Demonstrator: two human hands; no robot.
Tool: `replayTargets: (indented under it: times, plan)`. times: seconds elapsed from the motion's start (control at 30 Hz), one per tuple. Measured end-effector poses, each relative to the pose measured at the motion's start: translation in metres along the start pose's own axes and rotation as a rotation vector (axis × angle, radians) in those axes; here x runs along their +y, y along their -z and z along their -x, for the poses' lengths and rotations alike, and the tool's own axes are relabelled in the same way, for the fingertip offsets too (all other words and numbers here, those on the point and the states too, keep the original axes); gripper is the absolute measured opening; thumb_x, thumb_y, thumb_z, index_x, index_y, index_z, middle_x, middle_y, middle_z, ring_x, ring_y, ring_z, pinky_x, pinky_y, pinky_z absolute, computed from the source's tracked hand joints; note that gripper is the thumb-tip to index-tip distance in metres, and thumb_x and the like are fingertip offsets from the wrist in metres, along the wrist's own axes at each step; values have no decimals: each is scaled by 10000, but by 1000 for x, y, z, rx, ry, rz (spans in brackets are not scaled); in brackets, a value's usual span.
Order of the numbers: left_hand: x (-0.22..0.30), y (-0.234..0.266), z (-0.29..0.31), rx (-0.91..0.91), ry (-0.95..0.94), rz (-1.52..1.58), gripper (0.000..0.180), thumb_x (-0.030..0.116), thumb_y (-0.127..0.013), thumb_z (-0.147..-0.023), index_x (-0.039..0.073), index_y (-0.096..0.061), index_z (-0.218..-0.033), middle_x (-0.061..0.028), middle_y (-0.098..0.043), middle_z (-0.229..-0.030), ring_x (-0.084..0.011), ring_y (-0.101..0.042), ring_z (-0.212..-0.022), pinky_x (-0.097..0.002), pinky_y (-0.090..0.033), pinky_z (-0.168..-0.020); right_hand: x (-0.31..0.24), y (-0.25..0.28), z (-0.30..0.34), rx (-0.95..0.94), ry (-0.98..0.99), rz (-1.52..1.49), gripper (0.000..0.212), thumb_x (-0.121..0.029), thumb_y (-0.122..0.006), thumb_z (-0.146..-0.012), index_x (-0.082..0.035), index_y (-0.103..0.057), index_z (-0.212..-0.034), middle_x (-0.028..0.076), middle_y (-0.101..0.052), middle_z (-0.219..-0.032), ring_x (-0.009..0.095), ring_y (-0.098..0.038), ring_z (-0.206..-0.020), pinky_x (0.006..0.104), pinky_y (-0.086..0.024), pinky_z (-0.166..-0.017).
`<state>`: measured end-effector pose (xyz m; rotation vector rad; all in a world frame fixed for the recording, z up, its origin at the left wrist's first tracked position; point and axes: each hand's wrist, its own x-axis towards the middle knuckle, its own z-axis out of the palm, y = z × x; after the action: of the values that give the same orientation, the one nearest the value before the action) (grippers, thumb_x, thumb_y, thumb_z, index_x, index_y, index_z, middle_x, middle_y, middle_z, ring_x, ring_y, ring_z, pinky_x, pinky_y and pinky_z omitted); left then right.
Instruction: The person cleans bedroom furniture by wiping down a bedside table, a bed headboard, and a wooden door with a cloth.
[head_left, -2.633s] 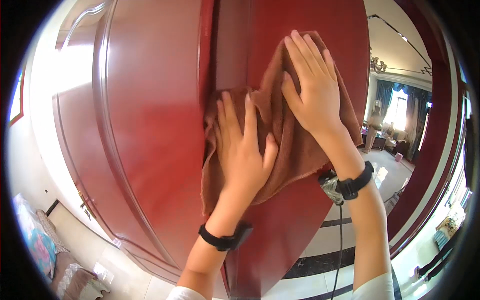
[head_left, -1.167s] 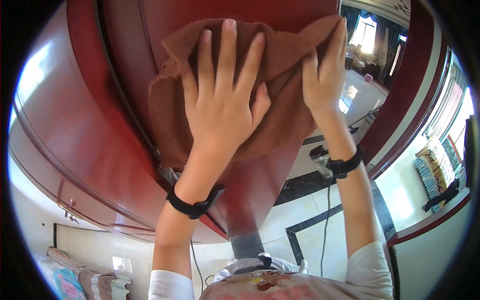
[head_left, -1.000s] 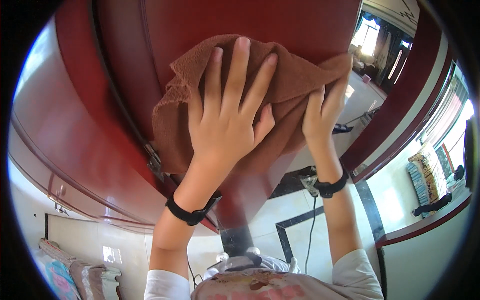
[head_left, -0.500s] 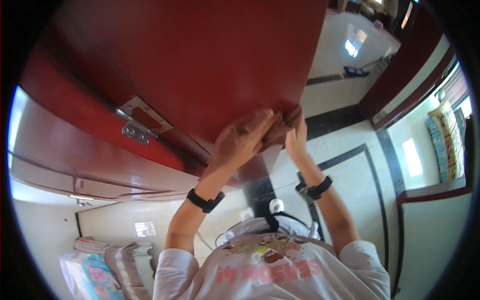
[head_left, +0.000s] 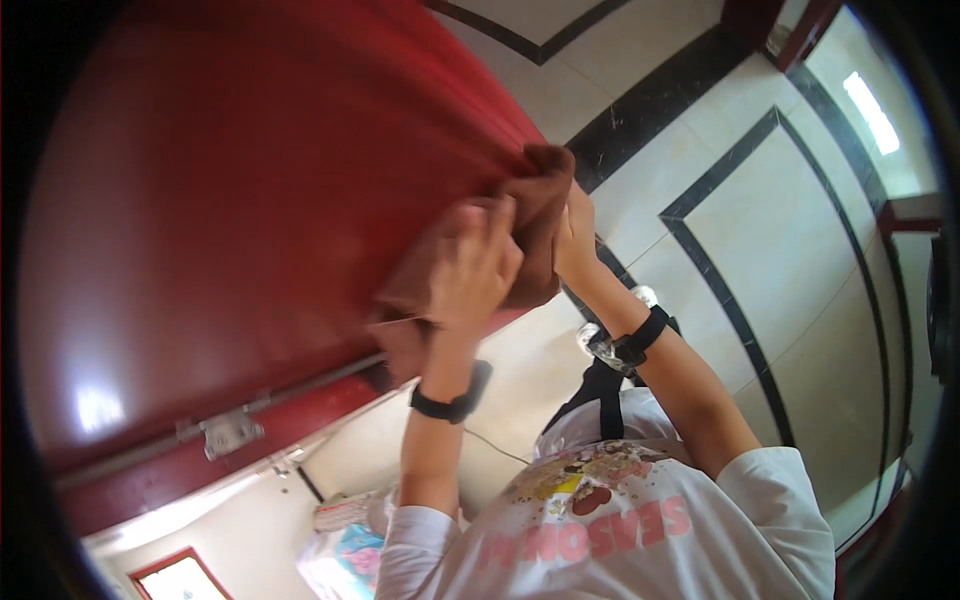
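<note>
A brown cloth (head_left: 537,225) lies bunched against the face and free edge of a red door (head_left: 250,200). My right hand (head_left: 573,235) is closed on the cloth at the door's edge, its fingers partly hidden behind the folds. Farther in on the panel, my left hand (head_left: 475,265) rests on the cloth, pressing it to the door. Its fingers look stretched out and apart, though motion smears them. One flap of cloth hangs below the left wrist. Each wrist wears a black band.
Near the lower left, a metal hinge (head_left: 232,432) joins the door to its red frame. Pale floor tiles (head_left: 800,230) with black border strips spread to the right. Beyond the frame lies folded bedding (head_left: 345,545). A white shoe (head_left: 643,296) shows by my right forearm.
The door fills more of the left side, and my view has turned. My left hand has shifted on the cloth, with its fingers more apart. My right hand stays at the door's edge.
</note>
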<state>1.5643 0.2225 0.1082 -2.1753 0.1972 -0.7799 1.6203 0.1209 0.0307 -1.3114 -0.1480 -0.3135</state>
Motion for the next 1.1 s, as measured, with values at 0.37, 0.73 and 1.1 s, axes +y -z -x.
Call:
replayTargets:
  times: [0.37, 0.73, 1.1]
  plan:
    - [77, -27, 32, -407, -458, 610, 513, 200, -523, -786, 41, -432, -1266, -129, -397, -1326, -239, -514, -1074, -418, -443, -846, 91, 74, 36, -349, -445, 102, 429, -218, -428, -843, -30, -426, -1228, 162, -482, -1233, 264, -454, -1148, 329, -322, -972]
    - [11, 13, -33, 120, 182, 58, 652, 562, -406, -817, 63, -507, -1225, -218, -188, -1424, -430, -20, -1327, -558, 24, -1030, -16, 24, -24, -310, 179, -176, 505, -128, -493, -766, -14, -405, -1249, 177, -390, -1320, 329, -361, -1230, 425, -287, -1017]
    - [31, -3, 9, -109, -76, 304, 329, 254, -515, -798, 114, -591, -1086, -123, -514, -1140, -317, -503, -1069, -478, -458, -817, 27, 59, -7, -413, -127, -129, 605, 63, -520, -649, -47, -456, -1241, 139, -442, -1295, 303, -426, -1192, 359, -340, -1002]
